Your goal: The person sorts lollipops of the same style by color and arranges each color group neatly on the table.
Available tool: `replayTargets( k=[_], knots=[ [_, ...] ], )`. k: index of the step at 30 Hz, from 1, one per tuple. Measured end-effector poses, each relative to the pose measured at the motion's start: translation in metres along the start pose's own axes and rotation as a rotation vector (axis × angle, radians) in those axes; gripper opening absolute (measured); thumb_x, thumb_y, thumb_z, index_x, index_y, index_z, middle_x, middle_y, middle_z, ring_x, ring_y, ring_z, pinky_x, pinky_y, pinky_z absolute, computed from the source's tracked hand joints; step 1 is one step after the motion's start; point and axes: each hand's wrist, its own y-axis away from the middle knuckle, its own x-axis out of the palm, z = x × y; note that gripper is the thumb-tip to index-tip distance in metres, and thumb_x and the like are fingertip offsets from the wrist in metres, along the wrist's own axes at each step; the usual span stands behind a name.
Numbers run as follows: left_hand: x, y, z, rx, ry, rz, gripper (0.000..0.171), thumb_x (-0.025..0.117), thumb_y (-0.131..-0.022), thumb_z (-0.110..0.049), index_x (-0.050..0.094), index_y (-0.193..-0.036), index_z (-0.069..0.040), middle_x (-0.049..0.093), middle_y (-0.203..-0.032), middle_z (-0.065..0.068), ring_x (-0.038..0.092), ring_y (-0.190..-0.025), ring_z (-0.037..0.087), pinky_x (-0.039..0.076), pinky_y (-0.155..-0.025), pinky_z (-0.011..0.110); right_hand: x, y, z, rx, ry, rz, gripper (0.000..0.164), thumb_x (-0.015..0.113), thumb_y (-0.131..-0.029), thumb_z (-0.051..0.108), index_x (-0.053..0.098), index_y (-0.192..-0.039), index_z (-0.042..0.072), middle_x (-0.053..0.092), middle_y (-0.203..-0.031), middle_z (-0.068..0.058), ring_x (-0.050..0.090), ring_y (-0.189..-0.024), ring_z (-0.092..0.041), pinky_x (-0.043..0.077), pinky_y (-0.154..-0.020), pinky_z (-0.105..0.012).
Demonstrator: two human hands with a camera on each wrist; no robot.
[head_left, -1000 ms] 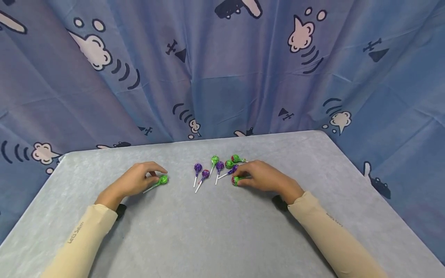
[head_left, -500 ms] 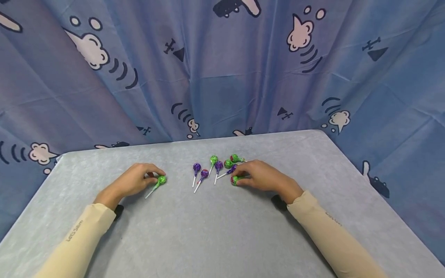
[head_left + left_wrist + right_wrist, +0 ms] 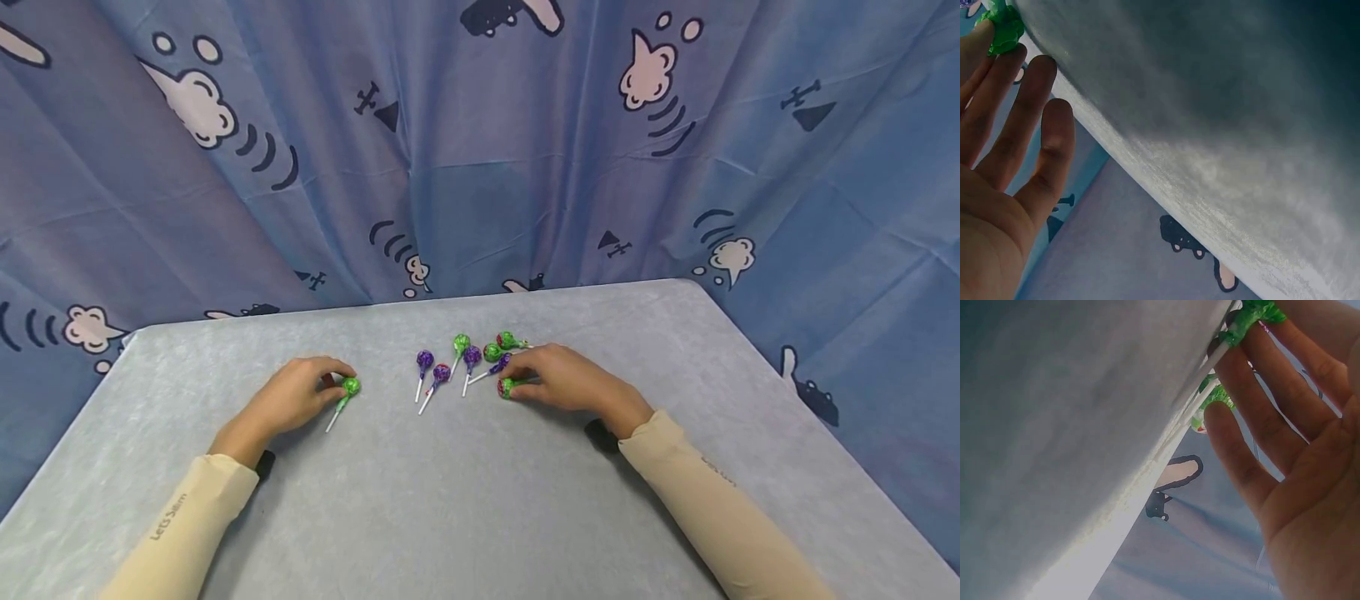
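In the head view my left hand (image 3: 296,396) pinches the head of a green-wrapped lollipop (image 3: 352,386) between thumb and fingertips. Its white stick slants down toward the near side. The left wrist view shows the thumb against the green wrapper (image 3: 1007,31), the other fingers extended. Further right, my right hand (image 3: 566,379) pinches a green and red lollipop (image 3: 506,388) just above the table; the hand mostly hides its stick in the head view. Close by the right fingertips lies a purple lollipop (image 3: 500,363), partly covered.
Between the hands lie more lollipops: purple ones (image 3: 425,360) on the left, a green one (image 3: 461,343) behind, and green and red ones (image 3: 507,340) at the right. Some overlap. A pale cloth covers the table (image 3: 420,508), and a blue patterned curtain (image 3: 480,200) hangs behind it.
The lollipop in my left hand has turned, its stick swinging from pointing left to pointing down toward the near side. My right hand stays in place.
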Motion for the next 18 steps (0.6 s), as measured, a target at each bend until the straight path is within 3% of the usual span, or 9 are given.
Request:
replayTargets(
  k=[18],
  knots=[
    [-0.0025,0.0058,-0.0016,-0.036,0.009,-0.013,0.02,0.076,-0.085,-0.009,0.075,-0.105,-0.01,0.074,-0.099,0.003,0.066,-0.086,0.018,0.05,-0.077,0.039,0.002,-0.0023,0.0001,0.02,0.027,0.004,0.025,0.071,-0.092,0.035,0.071,-0.115,0.024,0.072,-0.111,0.01,0.067,-0.098,-0.009,0.053,-0.091,-0.038]
  ],
)
